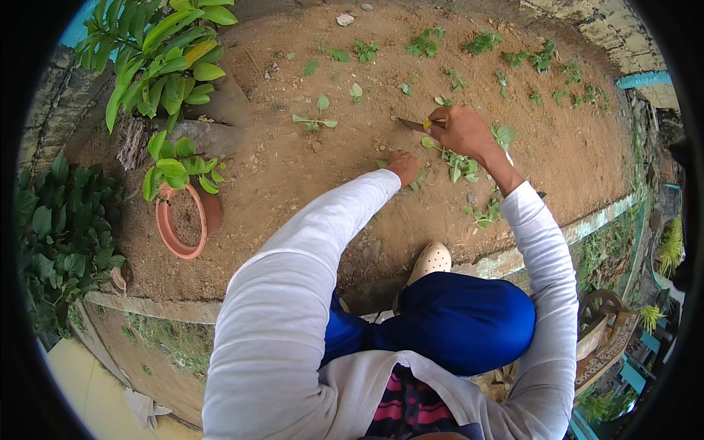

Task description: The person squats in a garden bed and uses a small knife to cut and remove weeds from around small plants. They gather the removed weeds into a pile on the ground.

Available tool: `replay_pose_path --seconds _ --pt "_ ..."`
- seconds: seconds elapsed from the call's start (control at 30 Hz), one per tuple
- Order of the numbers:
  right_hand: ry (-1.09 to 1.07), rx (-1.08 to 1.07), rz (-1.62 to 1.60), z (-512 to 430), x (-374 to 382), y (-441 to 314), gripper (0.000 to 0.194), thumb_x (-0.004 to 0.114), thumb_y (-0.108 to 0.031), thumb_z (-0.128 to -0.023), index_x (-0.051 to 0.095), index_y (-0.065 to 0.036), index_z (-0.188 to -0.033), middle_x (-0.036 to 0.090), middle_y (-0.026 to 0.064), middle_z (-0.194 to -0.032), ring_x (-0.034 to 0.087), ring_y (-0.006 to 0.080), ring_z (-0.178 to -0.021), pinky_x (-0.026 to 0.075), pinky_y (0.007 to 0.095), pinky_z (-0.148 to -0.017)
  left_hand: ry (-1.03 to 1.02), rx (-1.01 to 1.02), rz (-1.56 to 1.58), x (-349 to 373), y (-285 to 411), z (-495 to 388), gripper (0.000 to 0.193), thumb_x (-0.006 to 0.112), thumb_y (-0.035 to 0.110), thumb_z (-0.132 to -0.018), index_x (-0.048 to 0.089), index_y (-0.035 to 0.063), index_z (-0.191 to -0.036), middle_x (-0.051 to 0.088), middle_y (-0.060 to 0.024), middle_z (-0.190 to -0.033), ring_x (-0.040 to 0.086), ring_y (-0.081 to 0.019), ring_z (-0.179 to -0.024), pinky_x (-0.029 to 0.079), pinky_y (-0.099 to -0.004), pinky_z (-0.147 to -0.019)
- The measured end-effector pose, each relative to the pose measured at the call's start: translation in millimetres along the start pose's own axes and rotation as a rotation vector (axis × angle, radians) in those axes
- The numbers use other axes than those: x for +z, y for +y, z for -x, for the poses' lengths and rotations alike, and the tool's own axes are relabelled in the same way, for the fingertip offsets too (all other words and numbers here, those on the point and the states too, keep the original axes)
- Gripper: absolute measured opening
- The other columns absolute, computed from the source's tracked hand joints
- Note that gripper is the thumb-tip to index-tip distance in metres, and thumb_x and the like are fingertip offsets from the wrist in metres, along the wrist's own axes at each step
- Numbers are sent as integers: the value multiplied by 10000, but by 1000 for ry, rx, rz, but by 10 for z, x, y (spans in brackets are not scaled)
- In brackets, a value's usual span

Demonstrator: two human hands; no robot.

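My right hand grips a knife by its handle, which shows a yellow part. The knife's brown-looking blade points left, just above the soil. My left hand is low at the soil, nearer to me, with its fingers hidden beneath it. Green leaves stick out beside that hand; whether it grips them is not visible. Under my right wrist lies a cluster of leafy seedlings on the brown soil bed. Left of the knife, a small seedling spreads its leaves on the soil.
Small green plants dot the bed's far side. At the left, a terracotta-coloured pot lies tipped near a leafy shrub. A concrete border edges the bed. My beige clog is at its near side. A carved wooden sign bears writing.
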State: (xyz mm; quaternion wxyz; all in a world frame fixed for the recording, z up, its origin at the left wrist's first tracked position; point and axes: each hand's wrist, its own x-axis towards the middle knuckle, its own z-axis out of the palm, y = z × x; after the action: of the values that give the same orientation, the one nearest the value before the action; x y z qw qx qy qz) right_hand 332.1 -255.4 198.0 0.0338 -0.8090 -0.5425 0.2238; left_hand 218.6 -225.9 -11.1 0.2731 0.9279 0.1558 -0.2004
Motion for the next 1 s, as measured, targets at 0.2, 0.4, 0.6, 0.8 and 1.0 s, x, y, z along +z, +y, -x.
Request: replay_pose_path --seconds 0.2,0.4,0.6,0.8,1.0 --pt "-12 -43 -127 -86 -292 318 280 730 -218 -816 730 -57 -1046 728 144 -910 705 271 -809 543 367 -742 -153 -71 136 -454 -415 88 359 820 146 -703 714 29 -1025 718 -155 -932 688 -300 -893 524 -376 -788" --pt "-68 -15 -289 191 -1140 39 276 707 -228 -855 729 -38 -1054 720 72 -771 614 140 -601 485 311 -584 251 -336 1049 -738 -1205 629 284 809 151 -777 694 45 -1015 681 -32 -851 610 -133 -717 480 -296 -635" --pt "-86 -74 -280 -13 -964 -84 232 691 -214 -857 742 -54 -1017 703 104 -725 628 178 -584 498 340 -590 469 -336 1525 -1130 -1430 1023 185 742 130 -855 662 91 -1017 602 31 -775 529 -63 -654 395 -239 -538" --pt "-27 -81 -167 -386 38 40 260 709 -281 -822 745 -107 -1013 710 163 -863 686 326 -807 532 416 -776 368 -307 1552 -1262 -1350 604 238 739 115 -851 640 98 -1066 629 28 -855 600 -81 -787 479 -222 -664" --pt "-143 124 -690 -359 197 926 268 714 -261 -853 735 -86 -1054 679 62 -709 593 139 -561 462 291 -516 361 -454 1530 -1175 -1359 193 287 724 61 -841 614 73 -1106 660 -6 -917 625 -110 -813 515 -232 -678"
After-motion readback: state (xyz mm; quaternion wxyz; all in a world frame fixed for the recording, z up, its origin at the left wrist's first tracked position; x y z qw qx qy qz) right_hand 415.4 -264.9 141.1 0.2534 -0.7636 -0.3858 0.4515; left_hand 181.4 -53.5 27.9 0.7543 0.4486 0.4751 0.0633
